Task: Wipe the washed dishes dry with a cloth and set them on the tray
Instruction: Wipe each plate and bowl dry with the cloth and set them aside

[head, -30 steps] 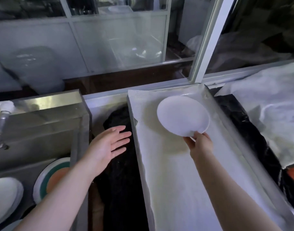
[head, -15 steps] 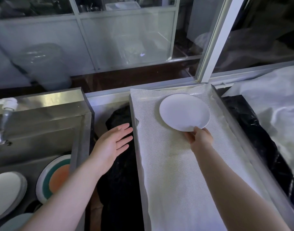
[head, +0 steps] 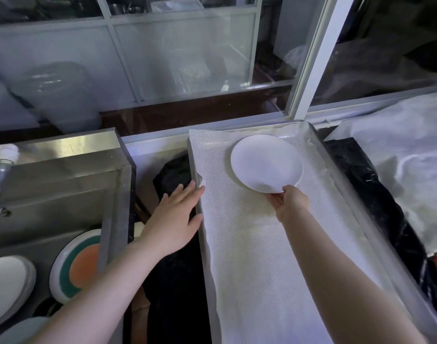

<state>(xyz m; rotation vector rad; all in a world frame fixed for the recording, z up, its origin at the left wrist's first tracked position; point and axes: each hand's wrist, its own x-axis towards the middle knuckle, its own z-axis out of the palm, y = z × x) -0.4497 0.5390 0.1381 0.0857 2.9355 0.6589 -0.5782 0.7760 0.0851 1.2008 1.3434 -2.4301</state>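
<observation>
The light is soft and rather dim, and it seems to come through the window glass [head: 182, 58] at the far side, which carries pale, milky reflections. The white liner [head: 262, 244] of the tray looks bright but not burnt out, while the dark gap [head: 172, 294] beside it loses all detail. Straight lines bend near the edges from the wide lens, and the forearms near the bottom edge are slightly soft.

A single head-worn camera looks forward and steeply down, close over the tray [head: 376, 202] and sink [head: 113, 194], window beyond.
</observation>
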